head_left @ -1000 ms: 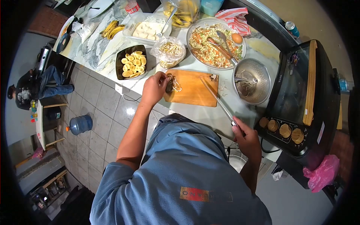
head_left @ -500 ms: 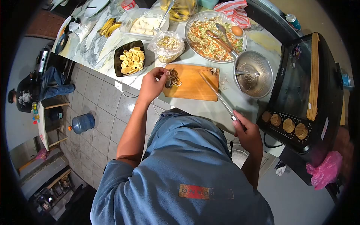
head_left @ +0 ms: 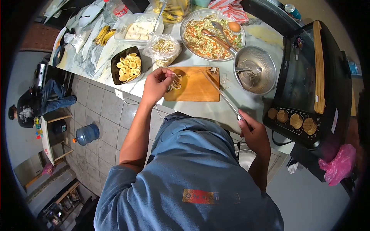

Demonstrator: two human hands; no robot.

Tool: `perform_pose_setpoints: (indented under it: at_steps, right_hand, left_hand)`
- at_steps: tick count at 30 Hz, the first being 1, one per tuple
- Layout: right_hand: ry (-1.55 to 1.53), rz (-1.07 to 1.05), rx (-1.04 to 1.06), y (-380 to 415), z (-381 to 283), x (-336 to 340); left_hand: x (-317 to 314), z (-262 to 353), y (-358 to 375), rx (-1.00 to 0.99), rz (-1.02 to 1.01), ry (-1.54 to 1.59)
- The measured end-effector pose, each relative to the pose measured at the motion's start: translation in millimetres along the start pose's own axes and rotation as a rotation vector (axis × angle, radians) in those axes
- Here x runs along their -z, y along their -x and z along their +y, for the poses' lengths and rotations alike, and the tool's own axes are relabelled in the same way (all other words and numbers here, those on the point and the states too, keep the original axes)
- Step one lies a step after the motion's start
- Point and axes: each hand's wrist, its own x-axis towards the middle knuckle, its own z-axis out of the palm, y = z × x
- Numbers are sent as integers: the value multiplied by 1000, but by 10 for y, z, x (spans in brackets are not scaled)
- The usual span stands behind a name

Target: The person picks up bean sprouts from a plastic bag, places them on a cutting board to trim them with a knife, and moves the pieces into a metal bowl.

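Left hand (head_left: pixel 157 85): fingers closed, thumb and index pinched together over the left end of the cutting board (head_left: pixel 196 89), right at the pale strips (head_left: pixel 174 85). Couldn't tell if a strip was caught between the tips. Right hand (head_left: pixel 253 133): fingers closed around the knife (head_left: pixel 227 100) handle, near side of the desk (head_left: pixel 104 57). Blade slanted away and to the left, tip over the board's right part.

Strips lay in a loose pile on the board's left part. One small piece (head_left: pixel 213 70) sat at its far right corner; thin scraps (head_left: pixel 225 81) were on the desk just right of the board.

Around the board: metal bowl (head_left: pixel 266 59) to the right with more strips and a utensil inside; round tray (head_left: pixel 216 60) of chopped vegetables beyond, egg (head_left: pixel 234 26) at its right; clear bag (head_left: pixel 163 50) of pale food beyond the left end; black bowl (head_left: pixel 115 75) of sliced bananas farther left. Toaster oven (head_left: pixel 300 88) stood at far right.
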Motion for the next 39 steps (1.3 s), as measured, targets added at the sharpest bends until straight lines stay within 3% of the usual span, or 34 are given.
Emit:
perform_pose_setpoints:
  at_steps: [10,13,15,19,22,24,27,39]
  right_hand:
    - [-48,53,-76,142,60,5]
    - [-59,69,-82,181,95,-6]
    - [-61,76,-89,202,107,-11]
    - [-75,96,-116,229,96,-33]
    - [-81,100,-135,236,115,-27]
    - [-73,95,-145,239,120,-32]
    - [-77,97,-130,220,96,-42]
    - [-43,34,-67,26,-139,-230]
  left_hand:
    - [-318,-41,-186,45,-150,-19]
    - [-401,-51,-215,-29,-132,-35]
    - [-461,-10,-216,-85,-127,-262]
    - [-617,-100,-267,-141,-116,-428]
    - [-682,-85,-267,-290,-115,-622]
    - [-685,-110,-271,-505,-48,-750]
    - [-650,-101,-258,-582,-8,-846]
    - [-563,-147,-101,-459,91,-1076]
